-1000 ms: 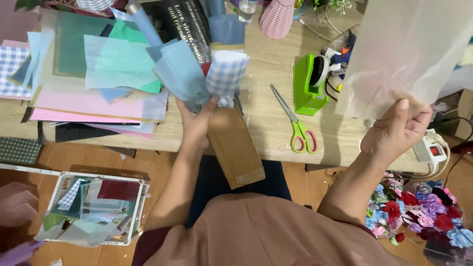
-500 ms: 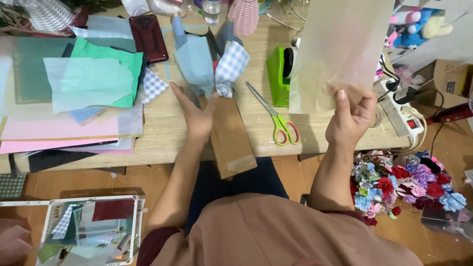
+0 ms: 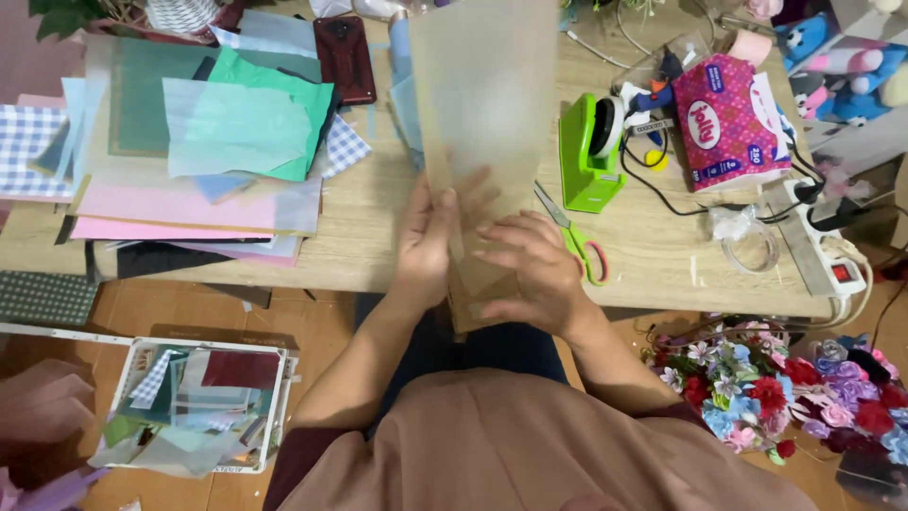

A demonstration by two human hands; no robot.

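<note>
A tall translucent beige sheet (image 3: 487,104) stands upright in front of me over the wooden table (image 3: 378,227). My left hand (image 3: 427,237) grips its lower left edge, partly behind the sheet. My right hand (image 3: 534,270) holds the lower right part, fingers spread on its front. A brown cardboard piece (image 3: 465,312) shows just below the sheet at the table's front edge, under my hands.
Stacked pastel and checked paper sheets (image 3: 189,151) cover the table's left. A dark phone (image 3: 344,59), green tape dispenser (image 3: 591,151), scissors (image 3: 577,241), pink tissue pack (image 3: 730,118) and power strip (image 3: 823,255) lie around. A box of scraps (image 3: 194,402) and paper flowers (image 3: 757,388) sit on the floor.
My right hand has carried the translucent sheet from the right to the middle, and my left hand has left the cardboard and taken hold of the sheet's lower edge.
</note>
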